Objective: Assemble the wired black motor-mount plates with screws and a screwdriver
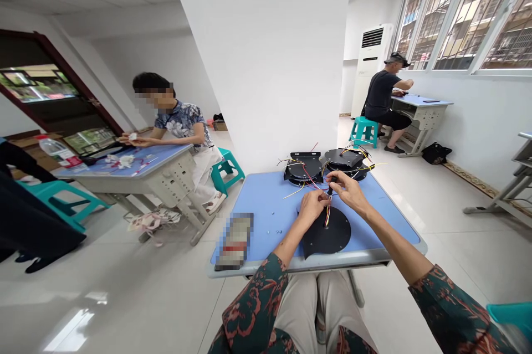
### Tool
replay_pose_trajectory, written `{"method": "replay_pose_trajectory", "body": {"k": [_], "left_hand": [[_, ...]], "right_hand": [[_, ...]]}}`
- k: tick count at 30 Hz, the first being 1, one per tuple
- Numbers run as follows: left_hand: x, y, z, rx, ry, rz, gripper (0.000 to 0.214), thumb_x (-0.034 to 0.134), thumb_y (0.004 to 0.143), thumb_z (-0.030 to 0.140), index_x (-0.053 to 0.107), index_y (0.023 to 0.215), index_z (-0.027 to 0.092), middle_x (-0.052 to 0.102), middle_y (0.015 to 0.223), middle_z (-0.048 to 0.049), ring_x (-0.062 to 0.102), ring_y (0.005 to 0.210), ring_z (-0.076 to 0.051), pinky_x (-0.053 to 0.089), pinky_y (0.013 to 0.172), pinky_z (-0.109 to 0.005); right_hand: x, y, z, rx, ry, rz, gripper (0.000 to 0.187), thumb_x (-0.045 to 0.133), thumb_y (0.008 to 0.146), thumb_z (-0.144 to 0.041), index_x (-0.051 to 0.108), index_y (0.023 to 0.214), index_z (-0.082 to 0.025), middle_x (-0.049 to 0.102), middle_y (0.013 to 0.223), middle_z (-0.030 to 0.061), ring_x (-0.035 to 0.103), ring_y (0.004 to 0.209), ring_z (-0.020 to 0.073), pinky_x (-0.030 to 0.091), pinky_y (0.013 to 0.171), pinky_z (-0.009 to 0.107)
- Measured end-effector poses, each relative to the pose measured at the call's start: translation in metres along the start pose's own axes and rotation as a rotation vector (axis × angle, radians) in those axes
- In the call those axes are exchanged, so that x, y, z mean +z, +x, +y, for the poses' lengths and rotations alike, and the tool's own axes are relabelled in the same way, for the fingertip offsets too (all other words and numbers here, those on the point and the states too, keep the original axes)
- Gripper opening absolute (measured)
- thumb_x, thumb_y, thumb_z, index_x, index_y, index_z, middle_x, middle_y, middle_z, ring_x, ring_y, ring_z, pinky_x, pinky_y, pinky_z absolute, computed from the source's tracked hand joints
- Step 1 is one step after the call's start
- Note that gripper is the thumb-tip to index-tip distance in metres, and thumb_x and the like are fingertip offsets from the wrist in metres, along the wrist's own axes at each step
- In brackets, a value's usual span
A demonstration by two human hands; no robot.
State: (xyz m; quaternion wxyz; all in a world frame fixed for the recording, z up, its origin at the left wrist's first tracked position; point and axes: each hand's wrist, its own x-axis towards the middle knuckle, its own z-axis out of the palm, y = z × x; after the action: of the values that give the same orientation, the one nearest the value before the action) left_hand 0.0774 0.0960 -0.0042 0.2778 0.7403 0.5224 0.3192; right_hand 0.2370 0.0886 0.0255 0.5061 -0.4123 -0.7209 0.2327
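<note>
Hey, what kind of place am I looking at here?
Probably a small assembly workroom. The left hand and right hand pinch coloured wires over a black disc on a blue desk, two wired black units sit behind, and other people work at similar desks.

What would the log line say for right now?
left hand: pinching wires | right hand: pinching same wires | under hands: black round plate | on: blue desk

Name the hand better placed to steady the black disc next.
Left, likely: the left hand pinches the wires low, just above the black disc; the right hand is higher, holding their upper end.
</note>
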Motion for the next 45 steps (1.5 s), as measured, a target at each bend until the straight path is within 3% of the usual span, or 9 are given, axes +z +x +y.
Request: {"method": "replay_pose_trajectory", "body": {"k": [4,8,14,18,22,27,34,39,45], "left_hand": [[0.001,0.001,-0.001,0.013,0.026,-0.008,0.004,0.077,0.079,0.018,0.075,0.082,0.017,0.073,0.076,0.0006,0.063,0.074,-0.015,0.043,0.073,-0.025],[-0.003,0.002,-0.002,0.016,0.021,-0.050,0.005,0.072,0.081,0.013,0.075,0.083,0.016,0.074,0.079,-0.0003,0.066,0.077,-0.015,0.047,0.076,-0.025],[-0.011,0.002,-0.007,0.047,0.152,-0.114,0.024,0.062,0.079,0.003,0.077,0.093,0.015,0.078,0.090,-0.0046,0.070,0.085,-0.017,0.051,0.081,-0.026],[-0.012,-0.002,-0.008,0.051,0.207,-0.135,0.020,0.067,0.077,0.006,0.079,0.089,0.016,0.078,0.088,-0.0065,0.070,0.089,-0.021,0.050,0.085,-0.030],[-0.010,-0.004,-0.004,0.081,0.280,-0.157,0.017,0.066,0.084,0.013,0.080,0.092,0.019,0.079,0.089,-0.0060,0.071,0.091,-0.021,0.050,0.083,-0.029],[-0.011,-0.009,0.002,0.190,0.467,-0.181,0.023,0.056,0.093,0.016,0.078,0.094,0.018,0.077,0.095,-0.0091,0.070,0.095,-0.022,0.049,0.084,-0.029],[-0.013,-0.020,0.014,0.236,0.744,-0.185,0.032,0.042,0.096,0.010,0.073,0.104,0.011,0.073,0.104,-0.0172,0.068,0.101,-0.026,0.053,0.087,-0.034],[-0.009,-0.024,0.018,0.206,0.775,-0.177,0.030,0.045,0.094,0.008,0.070,0.110,0.008,0.073,0.104,-0.0196,0.069,0.099,-0.028,0.055,0.087,-0.036],[-0.004,-0.026,0.017,0.226,0.750,-0.125,0.028,0.046,0.093,0.005,0.068,0.109,0.006,0.071,0.105,-0.0220,0.070,0.098,-0.029,0.056,0.082,-0.036]], "right_hand": [[-0.001,-0.002,-0.002,-0.002,-0.172,0.069,0.024,0.066,0.081,-0.027,0.071,0.104,-0.025,0.072,0.098,0.0046,0.066,0.090,0.0209,0.055,0.078,0.033],[-0.001,-0.004,0.003,0.029,-0.148,0.136,0.036,0.070,0.077,-0.025,0.068,0.113,-0.024,0.069,0.093,0.0025,0.064,0.078,0.0181,0.056,0.076,0.034],[0.001,-0.011,0.011,-0.033,-0.012,0.109,0.038,0.059,0.076,-0.014,0.063,0.113,-0.023,0.067,0.095,0.0032,0.069,0.084,0.0188,0.059,0.077,0.033],[0.001,-0.016,0.008,-0.102,-0.059,0.118,0.040,0.053,0.077,-0.011,0.064,0.113,-0.024,0.069,0.098,0.0040,0.070,0.086,0.0190,0.059,0.075,0.033],[-0.009,-0.021,0.004,-0.104,-0.157,0.347,0.031,0.056,0.083,-0.019,0.066,0.112,-0.022,0.070,0.101,0.0068,0.069,0.087,0.0208,0.058,0.078,0.036],[-0.032,-0.034,0.023,0.161,-0.355,0.549,0.033,0.063,0.081,-0.045,0.070,0.102,-0.020,0.069,0.080,0.0046,0.064,0.072,0.0215,0.054,0.075,0.037],[-0.046,-0.053,0.064,0.495,-0.342,0.512,0.051,0.057,0.075,-0.065,0.068,0.092,-0.019,0.070,0.072,0.0062,0.067,0.066,0.0249,0.049,0.075,0.039],[-0.050,-0.064,0.082,0.454,-0.582,0.398,0.049,0.051,0.079,-0.065,0.069,0.083,-0.020,0.072,0.080,0.0110,0.065,0.078,0.0286,0.047,0.076,0.041],[-0.051,-0.072,0.096,0.406,-0.738,0.309,0.045,0.049,0.084,-0.055,0.074,0.086,-0.018,0.072,0.085,0.0134,0.067,0.084,0.0295,0.047,0.077,0.041]]}}
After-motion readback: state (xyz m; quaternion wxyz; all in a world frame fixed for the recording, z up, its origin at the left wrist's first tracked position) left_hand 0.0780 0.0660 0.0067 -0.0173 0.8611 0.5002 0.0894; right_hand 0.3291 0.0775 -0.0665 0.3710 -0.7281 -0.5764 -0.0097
